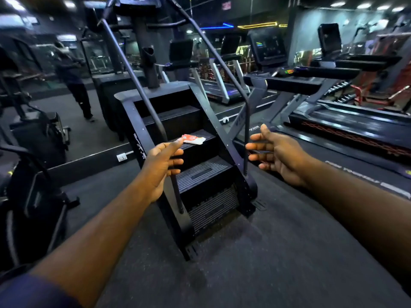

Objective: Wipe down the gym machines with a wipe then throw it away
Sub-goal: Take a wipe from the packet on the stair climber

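Note:
A black stair-climber machine [200, 174] stands in front of me, with two long handrails running down its sides. On its third step from the bottom lies a small red and white wipe packet [193, 139]. My left hand [161, 165] reaches out with relaxed fingers, its thumb tip just short of the packet's left end, holding nothing. Over by the right handrail [245, 138] my right hand [275, 152] is stretched out, fingers straight and spread, empty.
Treadmills [333, 121] line the right side, their decks close to the climber. A dark exercise machine [31, 192] stands at the left. A mirror wall behind shows a person's reflection [75, 85]. Grey rubber floor [266, 252] spreads in front.

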The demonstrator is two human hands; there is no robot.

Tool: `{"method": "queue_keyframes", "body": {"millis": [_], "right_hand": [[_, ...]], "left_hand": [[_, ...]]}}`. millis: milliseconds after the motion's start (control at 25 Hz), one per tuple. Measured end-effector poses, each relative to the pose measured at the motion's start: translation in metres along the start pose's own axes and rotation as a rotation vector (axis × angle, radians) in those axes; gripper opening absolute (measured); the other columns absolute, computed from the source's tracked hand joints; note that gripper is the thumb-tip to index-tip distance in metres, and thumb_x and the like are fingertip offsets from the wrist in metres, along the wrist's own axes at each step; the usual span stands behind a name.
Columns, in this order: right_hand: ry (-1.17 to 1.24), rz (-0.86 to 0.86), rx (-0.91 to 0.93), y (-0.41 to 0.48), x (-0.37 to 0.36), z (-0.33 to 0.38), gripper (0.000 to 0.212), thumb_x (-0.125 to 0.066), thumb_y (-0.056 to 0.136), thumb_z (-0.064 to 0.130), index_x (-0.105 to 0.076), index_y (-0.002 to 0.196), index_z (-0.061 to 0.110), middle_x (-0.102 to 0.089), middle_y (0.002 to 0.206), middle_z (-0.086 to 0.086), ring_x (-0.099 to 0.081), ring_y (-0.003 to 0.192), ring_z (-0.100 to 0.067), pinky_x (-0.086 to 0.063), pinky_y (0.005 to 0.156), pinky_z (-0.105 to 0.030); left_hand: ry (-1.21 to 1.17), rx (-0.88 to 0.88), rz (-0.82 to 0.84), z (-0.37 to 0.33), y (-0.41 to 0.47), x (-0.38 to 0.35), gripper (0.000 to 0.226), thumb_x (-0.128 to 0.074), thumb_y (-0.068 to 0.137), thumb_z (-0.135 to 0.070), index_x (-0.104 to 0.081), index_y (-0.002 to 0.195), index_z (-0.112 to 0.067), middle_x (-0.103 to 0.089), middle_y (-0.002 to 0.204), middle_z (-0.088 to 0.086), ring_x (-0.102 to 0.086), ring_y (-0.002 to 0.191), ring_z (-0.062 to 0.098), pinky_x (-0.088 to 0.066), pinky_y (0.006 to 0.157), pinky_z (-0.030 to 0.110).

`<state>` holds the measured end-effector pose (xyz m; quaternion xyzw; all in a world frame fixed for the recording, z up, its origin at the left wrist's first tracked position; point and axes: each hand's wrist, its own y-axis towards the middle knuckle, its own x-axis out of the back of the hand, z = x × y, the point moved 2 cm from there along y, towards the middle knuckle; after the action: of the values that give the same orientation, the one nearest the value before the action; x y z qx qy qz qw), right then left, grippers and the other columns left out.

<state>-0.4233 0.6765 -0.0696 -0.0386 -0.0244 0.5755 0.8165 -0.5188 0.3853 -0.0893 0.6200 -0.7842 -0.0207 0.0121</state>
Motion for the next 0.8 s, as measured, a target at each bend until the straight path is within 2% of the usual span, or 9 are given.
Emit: {"method": "queue_keyframes", "body": {"millis": [160,360,560,800], "right_hand": [[-0.045,0.075,-0.009,0.134,-0.015,-0.018,0.047,-0.055,0.100,0.062,-0.067,0.117,0.020,-0.078,0.116,-0.007,-0.073,0.085,-0.021,-0.049,0.063,-0.030],[-0.062,0.090,-0.056,0.330,-0.038,-0.019,0.039,-0.057,0.101,0.057,-0.068,0.113,0.021,-0.078,0.105,-0.003,-0.072,0.081,-0.018,-0.050,0.063,-0.030],[-0.041,0.097,-0.083,0.469,-0.045,-0.019,0.038,-0.059,0.101,0.054,-0.069,0.115,0.021,-0.077,0.097,0.003,-0.071,0.078,-0.015,-0.050,0.059,-0.026],[-0.074,0.218,-0.138,0.657,-0.073,-0.065,0.027,-0.061,0.103,0.043,-0.068,0.111,0.018,-0.075,0.095,0.002,-0.067,0.076,-0.015,-0.046,0.058,-0.025]], "left_hand": [[-0.030,-0.010,-0.017,0.039,0.114,-0.003,0.037,-0.074,0.093,-0.049,-0.071,0.116,-0.019,-0.074,0.115,0.004,-0.068,0.098,0.020,-0.054,0.083,0.039],[-0.051,0.042,-0.044,0.073,0.307,-0.021,0.025,-0.070,0.099,-0.043,-0.071,0.110,-0.021,-0.076,0.109,-0.001,-0.067,0.096,0.019,-0.052,0.079,0.036],[-0.038,0.117,-0.078,0.078,0.441,-0.048,0.032,-0.071,0.096,-0.045,-0.073,0.112,-0.018,-0.079,0.097,-0.006,-0.068,0.090,0.014,-0.053,0.082,0.037],[-0.036,0.211,-0.236,0.156,0.598,-0.054,0.016,-0.072,0.098,-0.035,-0.070,0.102,-0.019,-0.076,0.087,-0.008,-0.065,0.084,0.014,-0.049,0.073,0.033]]}}
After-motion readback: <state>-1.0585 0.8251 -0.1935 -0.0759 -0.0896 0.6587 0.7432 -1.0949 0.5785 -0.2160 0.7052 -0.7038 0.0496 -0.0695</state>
